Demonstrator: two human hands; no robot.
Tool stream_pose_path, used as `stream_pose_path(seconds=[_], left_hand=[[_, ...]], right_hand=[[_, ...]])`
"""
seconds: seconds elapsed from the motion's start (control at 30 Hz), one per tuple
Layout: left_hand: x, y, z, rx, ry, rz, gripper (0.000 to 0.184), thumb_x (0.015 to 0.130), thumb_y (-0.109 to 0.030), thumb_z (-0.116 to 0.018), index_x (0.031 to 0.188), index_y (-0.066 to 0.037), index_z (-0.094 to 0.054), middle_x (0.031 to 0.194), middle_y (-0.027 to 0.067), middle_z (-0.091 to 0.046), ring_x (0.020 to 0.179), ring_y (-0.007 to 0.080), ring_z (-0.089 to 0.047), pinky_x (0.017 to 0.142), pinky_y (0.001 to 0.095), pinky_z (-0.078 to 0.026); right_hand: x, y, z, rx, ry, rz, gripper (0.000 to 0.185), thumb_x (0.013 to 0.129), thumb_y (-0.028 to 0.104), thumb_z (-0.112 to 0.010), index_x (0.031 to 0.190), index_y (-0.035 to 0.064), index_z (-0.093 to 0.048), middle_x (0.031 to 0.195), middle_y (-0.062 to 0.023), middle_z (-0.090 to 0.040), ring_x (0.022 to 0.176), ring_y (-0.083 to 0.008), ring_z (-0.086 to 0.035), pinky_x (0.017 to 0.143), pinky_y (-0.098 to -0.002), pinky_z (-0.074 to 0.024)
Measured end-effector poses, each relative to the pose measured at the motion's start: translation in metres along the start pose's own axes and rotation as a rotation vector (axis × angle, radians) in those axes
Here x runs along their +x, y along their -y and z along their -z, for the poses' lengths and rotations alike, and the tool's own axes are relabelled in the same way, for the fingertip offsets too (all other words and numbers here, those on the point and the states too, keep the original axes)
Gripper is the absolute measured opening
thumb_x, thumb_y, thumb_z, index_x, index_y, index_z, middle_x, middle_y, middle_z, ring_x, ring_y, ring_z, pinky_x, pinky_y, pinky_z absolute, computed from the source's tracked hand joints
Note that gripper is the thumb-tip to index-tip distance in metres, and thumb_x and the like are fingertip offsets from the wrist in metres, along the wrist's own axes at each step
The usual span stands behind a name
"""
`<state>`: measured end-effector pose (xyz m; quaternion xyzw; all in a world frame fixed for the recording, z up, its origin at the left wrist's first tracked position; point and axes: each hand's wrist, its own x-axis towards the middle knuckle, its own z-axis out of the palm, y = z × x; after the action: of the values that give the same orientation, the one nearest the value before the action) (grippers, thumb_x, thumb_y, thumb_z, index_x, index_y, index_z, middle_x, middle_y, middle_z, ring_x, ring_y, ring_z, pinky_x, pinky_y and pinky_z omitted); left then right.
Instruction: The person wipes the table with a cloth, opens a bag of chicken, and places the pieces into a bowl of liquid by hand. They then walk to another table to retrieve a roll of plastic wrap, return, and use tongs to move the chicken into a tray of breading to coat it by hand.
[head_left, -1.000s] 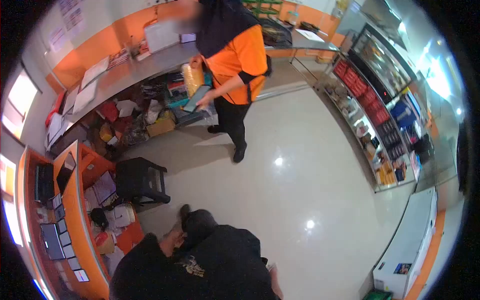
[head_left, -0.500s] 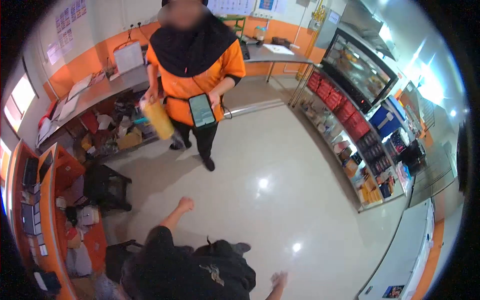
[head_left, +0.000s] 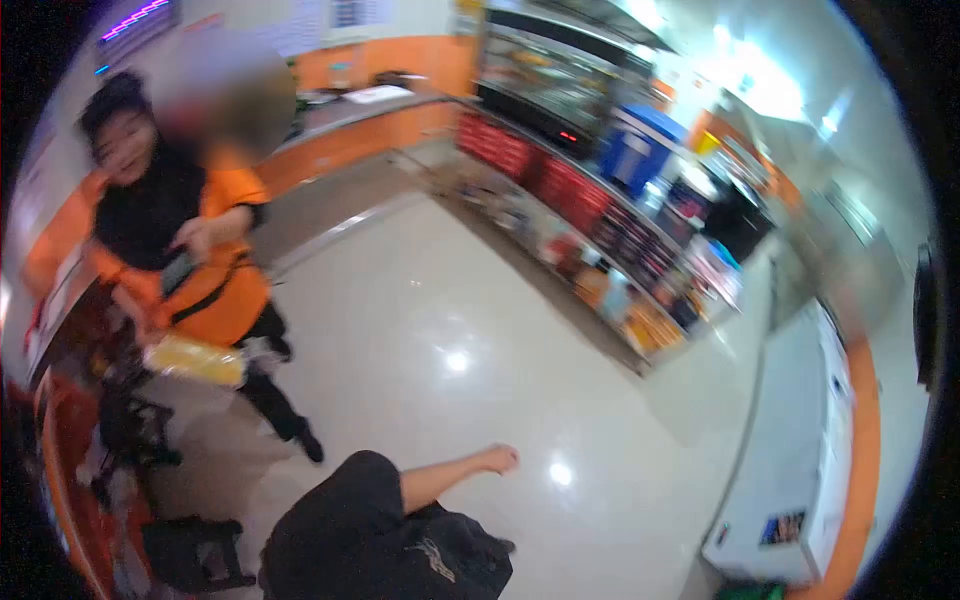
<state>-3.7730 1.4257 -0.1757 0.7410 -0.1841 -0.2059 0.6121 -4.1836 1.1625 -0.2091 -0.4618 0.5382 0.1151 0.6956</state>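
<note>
A co-worker [head_left: 222, 302] grips a glossy yellow pack [head_left: 195, 361] at left. The left hand [head_left: 497, 459], loosely fisted, hangs above shiny pale floor [head_left: 440, 300], open to the shelving rack [head_left: 612, 340] and white chest freezer [head_left: 785, 440]; I cannot tell the right hand's state.

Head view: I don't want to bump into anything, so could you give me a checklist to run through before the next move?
1. Left hand apart from the co-worker: ok, floor shows between them.
2. Left hand free of any load: cannot tell; nothing shows in it, but it looks curled and blurred.
3. Right hand in sight: not ok, it is out of view.
4. Yellow plastic-wrapped pack held by the co-worker: ok.
5. Black stool apart from the wearer's body: cannot tell; it stands close on their left, in shadow.
</note>
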Motion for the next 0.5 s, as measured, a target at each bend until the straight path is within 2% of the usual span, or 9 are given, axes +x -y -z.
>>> stream_pose_path(seconds=[0.03, 0.07, 0.13, 0.2, 0.27, 0.3, 0.37, 0.43, 0.5], left_hand=[[0.034, 0.033, -0.016, 0.224, 0.046, -0.245, 0.009, 0.077, -0.017, -0.057, 0.074, -0.008, -0.058, 0.064, 0.009, -0.058, 0.057, 0.019, -0.057, 0.051, 0.0363, -0.047], [0.039, 0.012, -0.034, -0.141, -0.134, 0.281, 0.018, 0.079, -0.023, -0.056, 0.073, -0.007, -0.058, 0.068, 0.011, -0.06, 0.061, 0.0217, -0.058, 0.051, 0.0367, -0.047], [0.044, 0.003, -0.058, 0.258, -0.121, 0.605, 0.029, 0.081, -0.029, -0.053, 0.071, -0.003, -0.059, 0.065, 0.0151, -0.061, 0.058, 0.0255, -0.06, 0.053, 0.0383, -0.048], [0.03, 0.093, -0.078, 0.645, 0.268, 0.343, 0.024, 0.077, -0.026, -0.056, 0.073, -0.003, -0.061, 0.065, 0.0161, -0.06, 0.058, 0.0275, -0.06, 0.052, 0.0409, -0.047], [-0.005, 0.129, -0.087, 0.159, 0.479, 0.814, 0.014, 0.075, -0.023, -0.064, 0.082, -0.011, -0.061, 0.075, 0.0045, -0.057, 0.065, 0.0214, -0.053, 0.064, 0.0353, -0.045], [-0.036, 0.103, -0.097, -0.644, -0.101, 0.92, 0.012, 0.076, -0.021, -0.063, 0.078, -0.01, -0.059, 0.07, 0.0039, -0.054, 0.062, 0.0181, -0.051, 0.059, 0.0325, -0.043], [-0.036, 0.098, -0.101, 0.07, 0.1, 0.862, 0.011, 0.077, -0.019, -0.063, 0.076, -0.009, -0.058, 0.064, 0.0029, -0.05, 0.059, 0.0181, -0.052, 0.054, 0.0343, -0.043], [-0.013, 0.09, -0.106, 0.252, 0.147, 0.963, 0.011, 0.077, -0.018, -0.062, 0.076, -0.009, -0.058, 0.063, 0.0031, -0.049, 0.058, 0.0182, -0.052, 0.054, 0.0346, -0.043], [0.033, 0.082, -0.114, 0.362, 0.182, 1.013, 0.01, 0.078, -0.018, -0.061, 0.075, -0.009, -0.057, 0.061, 0.0034, -0.049, 0.057, 0.0183, -0.051, 0.054, 0.035, -0.043]], right_hand=[[0.017, 0.025, 0.017, 0.02, -0.002, 0.017, 0.038, 0.083, 0.042, -0.056, 0.097, 0.0067, -0.051, 0.072, -0.0073, -0.054, 0.052, -0.0209, -0.049, 0.046, -0.029, -0.0432], [0.035, 0.051, 0.033, 0.042, -0.006, 0.037, 0.038, 0.083, 0.042, -0.055, 0.096, 0.0063, -0.051, 0.071, -0.0074, -0.054, 0.052, -0.0208, -0.049, 0.045, -0.0287, -0.0431], [0.077, 0.113, 0.065, 0.071, -0.005, 0.088, 0.038, 0.084, 0.041, -0.055, 0.095, 0.0056, -0.051, 0.07, -0.0075, -0.054, 0.05, -0.0206, -0.049, 0.045, -0.0282, -0.0427], [0.125, 0.184, 0.101, 0.09, 0.012, 0.181, 0.038, 0.084, 0.041, -0.055, 0.094, 0.0048, -0.051, 0.069, -0.0076, -0.054, 0.049, -0.0204, -0.048, 0.044, -0.0276, -0.0424], [0.193, 0.272, 0.141, 0.092, 0.079, 0.38, 0.038, 0.084, 0.041, -0.055, 0.093, 0.0041, -0.051, 0.068, -0.0077, -0.053, 0.048, -0.0202, -0.047, 0.043, -0.0271, -0.042], [0.233, 0.314, 0.162, 0.07, 0.127, 0.527, 0.038, 0.084, 0.041, -0.055, 0.092, 0.0037, -0.051, 0.068, -0.0078, -0.053, 0.047, -0.0201, -0.047, 0.043, -0.0268, -0.0418], [0.274, 0.435, 0.156, 0.164, 0.003, 0.465, 0.039, 0.087, 0.041, -0.05, 0.097, 0.0039, -0.052, 0.072, -0.0107, -0.056, 0.055, -0.0235, -0.053, 0.048, -0.0337, -0.0458], [0.311, 0.533, 0.15, 0.129, -0.048, 0.548, 0.044, 0.087, 0.046, -0.049, 0.102, 0.0041, -0.053, 0.074, -0.0128, -0.057, 0.059, -0.0262, -0.056, 0.052, -0.0381, -0.048], [0.325, 0.614, 0.134, 0.081, -0.019, 0.452, 0.035, 0.091, 0.034, -0.046, 0.107, 0.003, -0.051, 0.081, -0.0146, -0.06, 0.062, -0.0258, -0.058, 0.053, -0.036, -0.0489]])
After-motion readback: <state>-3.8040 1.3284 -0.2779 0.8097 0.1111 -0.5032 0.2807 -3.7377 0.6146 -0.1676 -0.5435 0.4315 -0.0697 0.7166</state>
